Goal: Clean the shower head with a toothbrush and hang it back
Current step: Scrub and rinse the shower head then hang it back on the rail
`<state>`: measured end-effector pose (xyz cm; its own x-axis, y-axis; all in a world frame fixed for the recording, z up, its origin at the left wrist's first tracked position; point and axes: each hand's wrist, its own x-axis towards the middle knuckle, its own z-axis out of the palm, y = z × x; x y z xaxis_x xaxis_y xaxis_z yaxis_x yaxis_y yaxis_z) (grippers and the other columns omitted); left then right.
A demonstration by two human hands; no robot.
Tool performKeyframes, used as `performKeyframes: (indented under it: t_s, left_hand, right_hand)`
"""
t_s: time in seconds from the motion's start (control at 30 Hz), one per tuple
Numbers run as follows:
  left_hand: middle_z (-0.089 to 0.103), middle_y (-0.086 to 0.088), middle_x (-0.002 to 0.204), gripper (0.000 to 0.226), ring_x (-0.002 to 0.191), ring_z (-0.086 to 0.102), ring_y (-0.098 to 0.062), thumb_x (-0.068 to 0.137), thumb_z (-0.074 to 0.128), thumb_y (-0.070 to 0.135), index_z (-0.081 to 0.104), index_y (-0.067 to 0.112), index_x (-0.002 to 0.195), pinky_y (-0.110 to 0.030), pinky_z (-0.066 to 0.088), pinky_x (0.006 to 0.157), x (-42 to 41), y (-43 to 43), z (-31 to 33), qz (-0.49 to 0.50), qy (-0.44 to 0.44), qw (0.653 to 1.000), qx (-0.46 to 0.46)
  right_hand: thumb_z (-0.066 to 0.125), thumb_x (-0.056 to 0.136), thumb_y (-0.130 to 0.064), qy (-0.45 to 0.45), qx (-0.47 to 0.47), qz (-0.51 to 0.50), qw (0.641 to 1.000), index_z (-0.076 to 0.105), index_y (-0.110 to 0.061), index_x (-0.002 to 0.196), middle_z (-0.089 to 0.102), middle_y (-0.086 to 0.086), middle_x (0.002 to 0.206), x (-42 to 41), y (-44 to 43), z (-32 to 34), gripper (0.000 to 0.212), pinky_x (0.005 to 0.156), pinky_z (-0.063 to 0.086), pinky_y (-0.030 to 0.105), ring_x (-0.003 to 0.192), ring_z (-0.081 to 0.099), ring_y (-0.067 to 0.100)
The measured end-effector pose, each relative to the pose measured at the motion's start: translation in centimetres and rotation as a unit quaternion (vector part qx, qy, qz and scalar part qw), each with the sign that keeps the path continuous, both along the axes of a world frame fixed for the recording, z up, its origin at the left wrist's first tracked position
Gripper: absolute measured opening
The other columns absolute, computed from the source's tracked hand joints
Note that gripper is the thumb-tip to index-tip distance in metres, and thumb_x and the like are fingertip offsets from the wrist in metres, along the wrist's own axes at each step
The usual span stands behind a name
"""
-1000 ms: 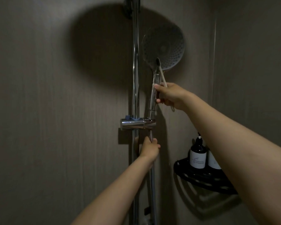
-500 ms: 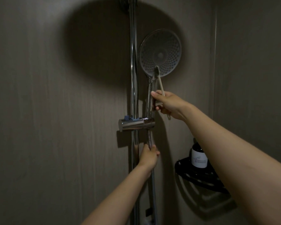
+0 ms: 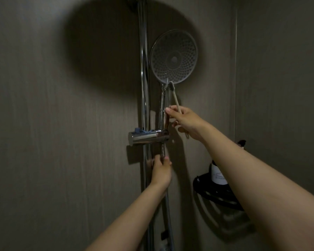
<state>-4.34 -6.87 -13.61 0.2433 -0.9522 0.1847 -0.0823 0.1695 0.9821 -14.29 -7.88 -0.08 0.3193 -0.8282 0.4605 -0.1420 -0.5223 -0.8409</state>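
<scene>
Chrome shower head [image 3: 173, 59] stands upright in the bracket [image 3: 147, 138] on the rail [image 3: 143, 69]. The right hand [image 3: 187, 122] holds the toothbrush [image 3: 175, 98] in curled fingers [image 3: 169, 111] beside its handle; the left hand [image 3: 160, 172] grips the hose [image 3: 163, 151] below.

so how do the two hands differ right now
The right hand is above the holder, at the handle; the left hand is below it, gripping the hose. The right hand also holds a toothbrush, bristles up by the shower head; the left hand holds only the hose. Both reach out to the same shower set on outstretched arms.
</scene>
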Motion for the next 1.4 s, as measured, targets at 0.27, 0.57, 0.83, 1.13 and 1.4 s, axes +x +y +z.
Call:
performKeyframes:
  t_s: [0.27,0.57,0.83,1.13,1.4]
  left_hand:
    - [0.058,0.001,0.093,0.029,0.103,0.056,-0.020,0.101,0.032,0.026,0.051,0.013,0.119,-0.033,0.039,0.095,-0.5,1.2,0.7,-0.005,0.025,1.000,-0.001]
    - [0.039,-0.013,0.146,0.062,0.131,0.041,-0.032,0.095,0.046,0.034,0.021,0.012,0.147,-0.043,0.033,0.111,-1.1,2.8,-0.3,-0.033,-0.024,0.990,0.131]
    - [0.023,-0.015,0.154,0.089,0.137,0.032,-0.034,0.090,0.056,0.036,-0.004,0.016,0.151,-0.043,0.033,0.111,-2.7,4.3,-1.6,-0.043,0.035,0.984,0.171]
    - [0.047,-0.014,0.139,0.064,0.120,0.053,-0.028,0.094,0.049,0.030,0.018,0.016,0.148,-0.040,0.044,0.103,-5.3,5.6,-1.9,-0.123,0.087,0.980,0.132]
    - [0.060,-0.006,0.108,0.030,0.104,0.058,-0.018,0.096,0.044,0.008,0.056,0.007,0.124,-0.015,0.043,0.075,-6.8,4.7,-1.1,-0.115,0.093,0.989,0.009]
  right_hand:
    - [0.057,0.090,-0.041,0.009,-0.018,-0.027,0.999,0.058,-0.020,0.110,0.062,-0.003,0.094,-0.1,0.2,0.0,0.028,0.055,0.038,0.021,0.068,0.051,0.009]
    - [0.057,0.090,-0.040,0.059,0.007,-0.020,0.998,0.051,-0.028,0.110,0.059,-0.004,0.097,-0.9,0.9,-0.4,0.023,0.061,0.039,0.022,0.073,0.049,0.010]
    - [0.059,0.089,-0.042,0.090,0.012,-0.041,0.995,0.056,-0.021,0.121,0.062,0.000,0.104,-2.6,0.8,-1.0,0.038,0.055,0.040,0.018,0.073,0.050,0.010]
    - [0.068,0.083,-0.039,0.130,0.045,-0.047,0.989,0.058,-0.020,0.091,0.054,-0.002,0.085,-5.6,1.1,-2.2,0.023,0.056,0.038,0.021,0.069,0.044,0.011]
    - [0.063,0.089,-0.021,0.096,0.074,-0.051,0.991,0.051,-0.017,0.072,0.052,-0.006,0.057,-10.3,0.6,-3.9,0.022,0.045,0.032,0.017,0.059,0.041,0.010]
